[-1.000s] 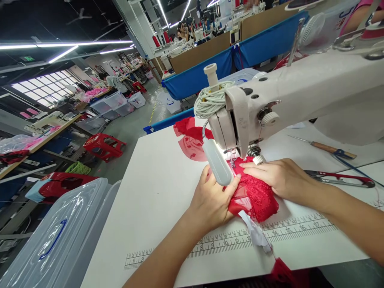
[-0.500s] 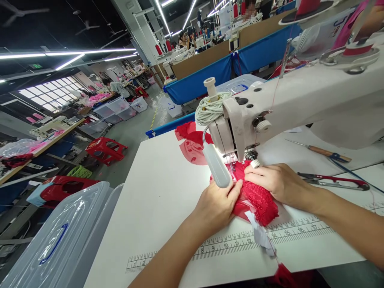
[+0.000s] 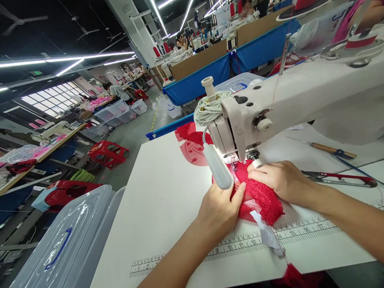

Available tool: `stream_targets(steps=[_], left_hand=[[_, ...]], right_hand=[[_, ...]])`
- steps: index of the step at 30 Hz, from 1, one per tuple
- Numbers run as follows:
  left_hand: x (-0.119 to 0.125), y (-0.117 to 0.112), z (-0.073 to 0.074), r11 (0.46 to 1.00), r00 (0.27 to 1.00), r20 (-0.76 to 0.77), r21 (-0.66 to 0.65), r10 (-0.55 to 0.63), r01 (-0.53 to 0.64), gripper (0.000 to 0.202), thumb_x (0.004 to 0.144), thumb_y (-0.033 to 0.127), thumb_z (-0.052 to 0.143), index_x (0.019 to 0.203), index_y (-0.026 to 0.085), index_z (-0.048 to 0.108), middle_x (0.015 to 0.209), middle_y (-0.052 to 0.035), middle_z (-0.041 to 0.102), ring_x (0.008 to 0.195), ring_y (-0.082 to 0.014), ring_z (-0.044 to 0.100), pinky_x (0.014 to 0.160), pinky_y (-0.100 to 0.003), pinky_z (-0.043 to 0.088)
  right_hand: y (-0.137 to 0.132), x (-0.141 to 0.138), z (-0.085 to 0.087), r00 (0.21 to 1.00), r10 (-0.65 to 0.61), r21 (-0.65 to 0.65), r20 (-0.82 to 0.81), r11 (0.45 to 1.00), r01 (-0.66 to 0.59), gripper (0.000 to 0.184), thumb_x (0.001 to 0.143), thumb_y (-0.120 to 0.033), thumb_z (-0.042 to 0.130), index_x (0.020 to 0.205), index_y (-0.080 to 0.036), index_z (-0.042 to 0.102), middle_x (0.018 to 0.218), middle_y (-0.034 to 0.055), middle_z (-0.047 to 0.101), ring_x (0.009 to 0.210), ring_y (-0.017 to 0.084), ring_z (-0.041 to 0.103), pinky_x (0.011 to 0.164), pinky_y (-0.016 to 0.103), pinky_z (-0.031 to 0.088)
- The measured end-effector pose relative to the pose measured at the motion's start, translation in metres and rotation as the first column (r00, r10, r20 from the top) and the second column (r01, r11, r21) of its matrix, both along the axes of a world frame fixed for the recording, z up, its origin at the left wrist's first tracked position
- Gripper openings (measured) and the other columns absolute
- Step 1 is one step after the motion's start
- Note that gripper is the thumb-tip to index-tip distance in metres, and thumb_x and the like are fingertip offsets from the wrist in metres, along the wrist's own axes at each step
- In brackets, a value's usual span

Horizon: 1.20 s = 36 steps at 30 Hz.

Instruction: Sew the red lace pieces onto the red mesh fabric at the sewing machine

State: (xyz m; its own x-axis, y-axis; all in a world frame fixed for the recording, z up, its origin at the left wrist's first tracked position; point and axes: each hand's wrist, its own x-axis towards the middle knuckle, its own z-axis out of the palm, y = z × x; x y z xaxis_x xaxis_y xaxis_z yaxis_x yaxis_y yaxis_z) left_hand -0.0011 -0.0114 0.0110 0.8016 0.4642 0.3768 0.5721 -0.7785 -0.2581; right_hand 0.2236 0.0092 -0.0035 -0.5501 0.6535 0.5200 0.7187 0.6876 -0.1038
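Observation:
Red lace fabric [image 3: 265,202] with a sheer layer lies under the needle area of a white sewing machine [image 3: 303,100]. On its left side, my left hand [image 3: 220,206] rests with the thumb pressed on the sheer part; its fingertips are partly hidden behind the lamp [image 3: 218,168]. My right hand [image 3: 279,180] has curled fingers gripping the lace just right of the presser foot [image 3: 234,165]. A white paper-like strip [image 3: 268,236] hangs from the fabric's near end, with a thread running to another red piece [image 3: 292,276] at the table edge.
Further red sheer pieces [image 3: 193,150] lie behind the lamp. To the right are a wooden-handled awl [image 3: 333,150] and red-and-black thread snips [image 3: 342,178]. A printed ruler [image 3: 229,246] runs along the table's front. A lidded plastic bin [image 3: 69,236] stands at left.
The view has shifted slightly. Both hands stay on the lace beside the needle, with almost the same grip; the fabric sits marginally farther right in the picture.

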Motion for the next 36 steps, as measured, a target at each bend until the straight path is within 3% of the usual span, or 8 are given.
stream_targets(steps=[13,25,28,33,36], left_hand=[[-0.001,0.005,-0.003,0.998,1.0,0.012,0.05,0.024,-0.025,0.038,0.089,0.009,0.042,0.118,0.009,0.065,0.097,-0.0174,0.069,0.077,-0.0243,0.06,0.06,-0.034,0.047],[-0.002,0.01,-0.003,0.999,0.999,0.004,0.0,0.035,-0.035,0.044,0.095,0.032,0.044,0.127,0.007,0.061,0.107,-0.0187,0.069,0.088,-0.0282,0.06,0.079,-0.044,0.049],[-0.002,0.009,-0.002,1.0,1.0,0.016,-0.015,0.026,-0.026,0.044,0.095,0.032,0.045,0.127,0.007,0.061,0.109,-0.019,0.069,0.092,-0.0289,0.06,0.081,-0.044,0.049],[-0.002,0.008,-0.007,0.999,0.999,0.031,-0.036,0.04,-0.039,0.044,0.095,0.031,0.046,0.127,0.005,0.06,0.113,-0.0212,0.068,0.097,-0.0297,0.063,0.071,-0.038,0.05],[-0.003,0.01,-0.008,0.995,0.993,0.119,-0.095,-0.021,0.033,0.037,0.096,0.028,0.043,0.118,0.008,0.065,0.118,-0.0198,0.067,0.098,-0.0282,0.064,0.068,-0.037,0.052]], right_hand=[[0.001,-0.003,-0.003,0.998,-0.056,-0.032,-0.024,0.998,0.055,0.028,0.094,-0.015,0.037,0.07,-0.021,0.051,0.069,-0.0018,0.059,0.052,0.012,0.047,0.046,0.027,0.024],[-0.001,-0.001,-0.003,0.994,-0.108,-0.201,-0.011,0.974,0.104,0.029,0.097,-0.022,0.036,0.084,-0.025,0.061,0.077,-0.0003,0.063,0.06,0.015,0.054,0.05,0.027,0.03],[-0.003,0.0,0.002,0.996,-0.086,-0.223,-0.018,0.972,0.08,0.032,0.1,-0.022,0.032,0.092,-0.025,0.063,0.09,0.0012,0.067,0.067,0.015,0.06,0.052,0.026,0.034],[-0.009,0.0,0.004,0.997,-0.072,-0.152,0.028,0.986,0.075,0.028,0.098,-0.02,0.037,0.109,-0.023,0.063,0.106,0.0045,0.07,0.067,0.016,0.063,0.052,0.027,0.037],[-0.013,-0.001,0.002,1.0,-0.022,-0.056,-0.01,0.998,0.022,0.032,0.097,-0.017,0.037,0.116,-0.022,0.063,0.121,0.0069,0.067,0.076,0.017,0.066,0.054,0.027,0.039]])
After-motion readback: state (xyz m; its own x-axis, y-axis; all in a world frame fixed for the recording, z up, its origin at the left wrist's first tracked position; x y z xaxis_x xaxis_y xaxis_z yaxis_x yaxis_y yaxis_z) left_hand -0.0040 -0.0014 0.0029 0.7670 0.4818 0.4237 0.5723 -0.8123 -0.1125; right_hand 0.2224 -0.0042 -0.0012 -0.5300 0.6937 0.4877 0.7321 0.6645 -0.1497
